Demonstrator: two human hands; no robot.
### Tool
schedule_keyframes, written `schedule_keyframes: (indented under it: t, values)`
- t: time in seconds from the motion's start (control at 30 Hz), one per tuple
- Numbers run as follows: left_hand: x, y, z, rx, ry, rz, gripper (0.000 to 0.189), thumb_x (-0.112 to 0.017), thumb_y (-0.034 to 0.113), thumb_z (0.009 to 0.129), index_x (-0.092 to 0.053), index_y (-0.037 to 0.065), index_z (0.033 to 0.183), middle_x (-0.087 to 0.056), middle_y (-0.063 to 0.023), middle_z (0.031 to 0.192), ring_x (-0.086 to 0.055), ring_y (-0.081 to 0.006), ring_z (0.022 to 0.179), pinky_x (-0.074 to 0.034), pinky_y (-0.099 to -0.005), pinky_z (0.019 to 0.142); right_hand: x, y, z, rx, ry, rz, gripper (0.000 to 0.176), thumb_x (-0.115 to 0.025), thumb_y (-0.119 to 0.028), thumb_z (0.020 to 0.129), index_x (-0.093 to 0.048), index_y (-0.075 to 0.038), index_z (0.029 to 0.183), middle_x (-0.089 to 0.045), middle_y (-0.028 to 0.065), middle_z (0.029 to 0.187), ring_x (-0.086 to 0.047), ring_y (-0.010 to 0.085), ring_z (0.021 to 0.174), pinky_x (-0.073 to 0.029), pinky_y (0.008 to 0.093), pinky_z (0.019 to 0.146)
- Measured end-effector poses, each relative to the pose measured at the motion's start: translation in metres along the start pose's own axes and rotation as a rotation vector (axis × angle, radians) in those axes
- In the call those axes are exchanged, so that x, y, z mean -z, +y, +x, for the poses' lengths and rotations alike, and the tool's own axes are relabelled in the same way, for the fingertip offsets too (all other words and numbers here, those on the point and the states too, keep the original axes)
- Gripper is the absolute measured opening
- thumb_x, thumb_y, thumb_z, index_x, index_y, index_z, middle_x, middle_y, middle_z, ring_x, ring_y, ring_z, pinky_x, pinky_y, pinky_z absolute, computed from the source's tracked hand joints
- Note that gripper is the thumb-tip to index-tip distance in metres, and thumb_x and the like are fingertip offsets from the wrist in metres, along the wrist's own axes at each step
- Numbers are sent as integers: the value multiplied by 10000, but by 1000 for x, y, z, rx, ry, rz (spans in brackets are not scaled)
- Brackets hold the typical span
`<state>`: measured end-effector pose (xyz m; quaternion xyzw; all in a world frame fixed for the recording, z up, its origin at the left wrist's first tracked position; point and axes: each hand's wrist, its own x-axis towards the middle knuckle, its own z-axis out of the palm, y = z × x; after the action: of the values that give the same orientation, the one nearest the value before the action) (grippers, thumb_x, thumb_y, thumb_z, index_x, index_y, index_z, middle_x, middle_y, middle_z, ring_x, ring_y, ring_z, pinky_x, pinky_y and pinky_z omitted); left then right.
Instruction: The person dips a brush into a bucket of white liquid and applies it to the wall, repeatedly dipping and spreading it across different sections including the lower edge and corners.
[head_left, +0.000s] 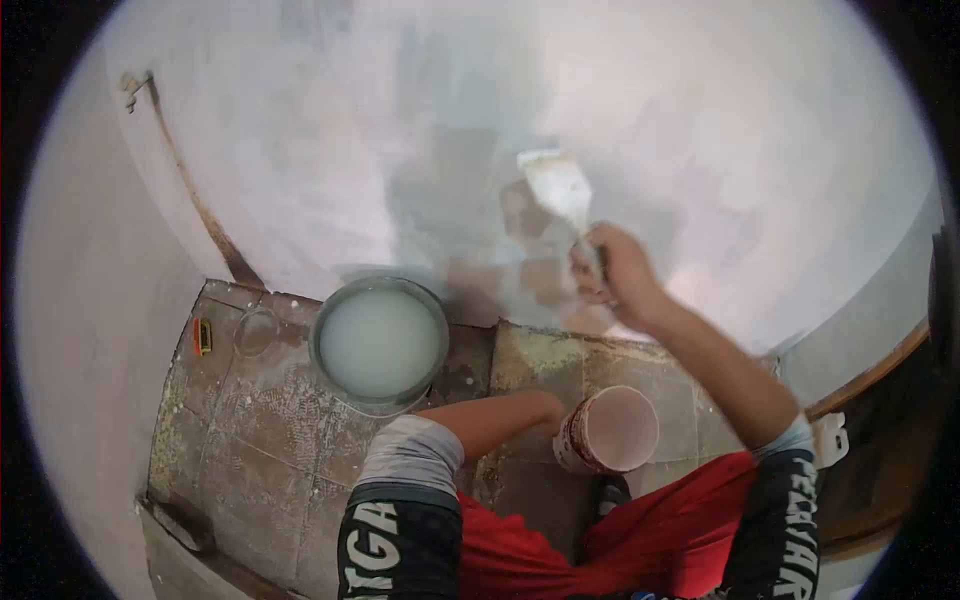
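My right hand (622, 278) is closed around the handle of a wide, flat paintbrush (560, 186), its white-coated bristles pointing up at the wall (720, 130). Below, my left hand (550, 410) grips the side of a small white paint bucket (574, 440) with red markings, the fingers mostly hidden by it. The bucket's mouth faces up toward me, its inside pale. Left of my left forearm, a large round tub (318, 345) of cloudy whitish liquid stands on the floor close to the wall. Uneven patches show on the wall beside the brush.
Splattered floor tiles (270, 430) lie around the tub. A small orange and yellow object (203, 337) sits at the left, near a clear round lid-like item (257, 332). A tap (132, 90) juts from the left wall above a brown stain. A white jug (831, 440) stands at right.
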<state>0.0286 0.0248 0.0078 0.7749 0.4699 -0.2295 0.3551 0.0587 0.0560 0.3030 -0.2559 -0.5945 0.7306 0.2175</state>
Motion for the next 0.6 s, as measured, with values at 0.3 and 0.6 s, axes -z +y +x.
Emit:
schedule_keyframes:
  t: [0.3,0.6]
  values:
    - [15,40,-63,66,38,121,386,-566,254,855,-606,150,1225,-583,-129,1244,-553,-319,1124,-437,-489,898,-57,102,51,-151,264,214,133,-380,-194,899,-422,-83,837,-442,39,637,-361,128,471,-245,280,390]
    - [1,35,-33,-200,28,-13,422,-513,252,889,-548,86,1275,-579,-152,1236,-560,-321,1106,-435,-478,899,-122,-75,66,377,119,102,147,-375,-155,906,-457,-62,828,-474,38,716,-356,93,496,-261,253,410]
